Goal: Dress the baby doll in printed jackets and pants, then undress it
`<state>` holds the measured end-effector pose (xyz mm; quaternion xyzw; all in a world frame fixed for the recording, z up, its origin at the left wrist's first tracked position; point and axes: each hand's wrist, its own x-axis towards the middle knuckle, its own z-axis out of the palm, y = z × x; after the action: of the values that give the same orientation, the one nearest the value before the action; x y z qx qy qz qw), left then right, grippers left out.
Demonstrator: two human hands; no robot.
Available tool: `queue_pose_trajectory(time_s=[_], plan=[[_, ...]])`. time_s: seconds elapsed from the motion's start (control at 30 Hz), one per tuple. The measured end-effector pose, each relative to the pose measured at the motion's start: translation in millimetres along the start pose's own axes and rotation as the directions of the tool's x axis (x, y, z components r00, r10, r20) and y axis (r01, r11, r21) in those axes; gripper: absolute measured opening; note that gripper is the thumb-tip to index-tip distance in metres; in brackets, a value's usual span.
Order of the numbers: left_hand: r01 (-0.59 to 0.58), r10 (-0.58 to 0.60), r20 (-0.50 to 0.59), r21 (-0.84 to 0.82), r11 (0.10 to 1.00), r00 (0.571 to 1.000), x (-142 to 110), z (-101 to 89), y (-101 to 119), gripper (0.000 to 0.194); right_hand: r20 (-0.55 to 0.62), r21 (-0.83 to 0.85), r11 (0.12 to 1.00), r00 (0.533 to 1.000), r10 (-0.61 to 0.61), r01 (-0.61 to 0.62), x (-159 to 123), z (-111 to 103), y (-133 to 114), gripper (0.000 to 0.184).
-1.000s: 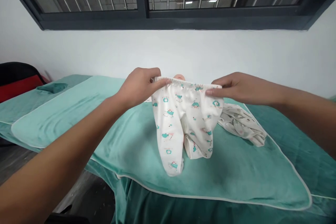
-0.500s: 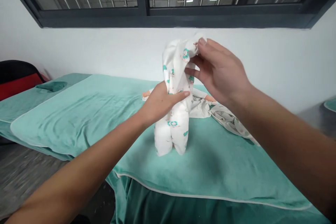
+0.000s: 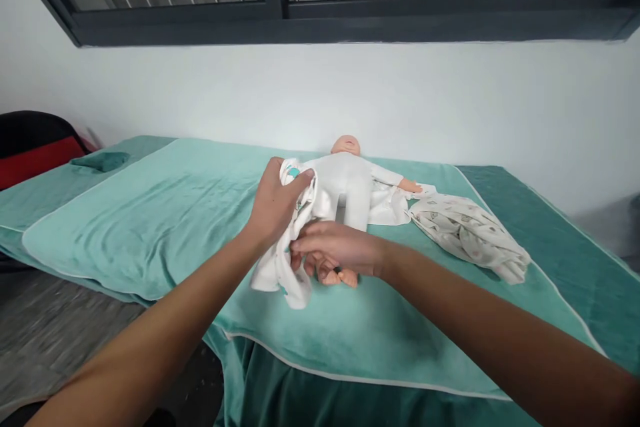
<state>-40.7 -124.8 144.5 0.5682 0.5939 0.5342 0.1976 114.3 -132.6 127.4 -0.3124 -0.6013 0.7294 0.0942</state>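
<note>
A doll (image 3: 345, 177) in a white long-sleeved suit lies on its back, head toward the wall and bare feet toward me. My left hand (image 3: 277, 203) is closed on a pair of white baby pants (image 3: 287, 267) with a green print, bunched up beside the doll's left-of-view leg. My right hand (image 3: 340, 247) crosses in front of the doll's lower legs, its fingers curled against the edge of the pants. The doll's toes show just below these fingers, partly hidden. A small dark spot shows near the toes; what it is I cannot make out.
A crumpled patterned cloth (image 3: 470, 230) lies right of the doll, next to a white cloth (image 3: 387, 207) by its arm. Green bedding (image 3: 150, 213) covers the bed, whose front edge faces me. A red and black object (image 3: 40, 150) stands at left. The window frame (image 3: 325, 30) is above.
The pants, held up in front of me before, have come down and left, now gathered in my left hand. My right hand has dropped to the doll's feet, and the doll is now uncovered to view.
</note>
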Motion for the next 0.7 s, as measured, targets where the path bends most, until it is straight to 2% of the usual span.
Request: queue_pose_trajectory(time_s=[0.07,0.13,0.2,0.23,0.27,0.3,0.33,0.37,0.4,0.43,0.5,0.53,0.6,0.7], plan=[[0.143,-0.149,0.025,0.165,0.976,0.989,11.1,-0.5,-21.4,0.041,-0.018,-0.183,0.982,0.999,-0.045,0.041,2.7,-0.7,2.8,0.019],[0.256,-0.292,0.076,0.306,0.917,0.953,20.1,0.4,-45.6,0.052,-0.119,-0.276,0.958,0.987,-0.111,0.074,6.3,-12.3,6.5,0.018],[0.308,-0.388,0.155,0.377,0.874,0.909,24.2,5.0,-67.0,0.057,-0.266,-0.290,0.950,0.944,-0.195,0.114,11.4,-31.9,10.8,0.014],[0.300,-0.396,0.202,0.382,0.874,0.896,24.5,8.8,-74.8,0.056,-0.357,-0.298,0.944,0.901,-0.248,0.141,14.5,-44.1,12.8,0.012],[0.269,-0.368,0.233,0.368,0.890,0.900,23.9,13.4,-80.0,0.055,-0.452,-0.321,0.932,0.838,-0.308,0.169,17.9,-57.5,14.5,0.010],[0.220,-0.313,0.247,0.341,0.914,0.917,23.1,18.8,-82.4,0.052,-0.547,-0.362,0.912,0.747,-0.377,0.195,21.5,-72.1,16.1,0.010],[0.163,-0.242,0.241,0.308,0.938,0.940,22.4,24.6,-82.3,0.049,-0.627,-0.423,0.881,0.634,-0.452,0.210,25.4,-87.6,17.3,0.012],[0.109,-0.174,0.227,0.273,0.956,0.958,22.1,30.8,-80.1,0.047,-0.679,-0.492,0.847,0.519,-0.519,0.203,29.7,-104.0,18.3,0.016],[0.076,-0.130,0.220,0.238,0.968,0.967,22.4,37.4,-76.4,0.044,-0.706,-0.551,0.816,0.425,-0.567,0.174,34.4,-120.8,19.0,0.024],[0.070,-0.116,0.229,0.200,0.977,0.966,23.4,44.4,-72.1,0.043,-0.721,-0.584,0.801,0.371,-0.585,0.130,39.8,-137.8,19.4,0.032],[0.155,-0.182,0.298,0.110,0.982,0.937,26.4,59.2,-64.4,0.045,-0.743,-0.602,0.796,0.325,-0.585,0.055,52.4,-171.4,19.2,0.050],[0.227,-0.235,0.333,0.065,0.972,0.913,27.9,66.8,-62.1,0.049,-0.747,-0.614,0.789,0.320,-0.583,0.004,59.6,-187.5,18.4,0.059],[0.362,-0.321,0.374,-0.045,0.931,0.870,30.2,81.1,-61.1,0.056,-0.754,-0.629,0.768,0.333,-0.566,-0.119,74.5,-217.8,15.6,0.072],[0.488,-0.335,0.457,-0.272,0.829,0.824,31.7,97.1,-65.6,0.058,-0.809,-0.572,0.756,0.373,-0.455,-0.318,95.2,-257.9,8.9,0.081]])
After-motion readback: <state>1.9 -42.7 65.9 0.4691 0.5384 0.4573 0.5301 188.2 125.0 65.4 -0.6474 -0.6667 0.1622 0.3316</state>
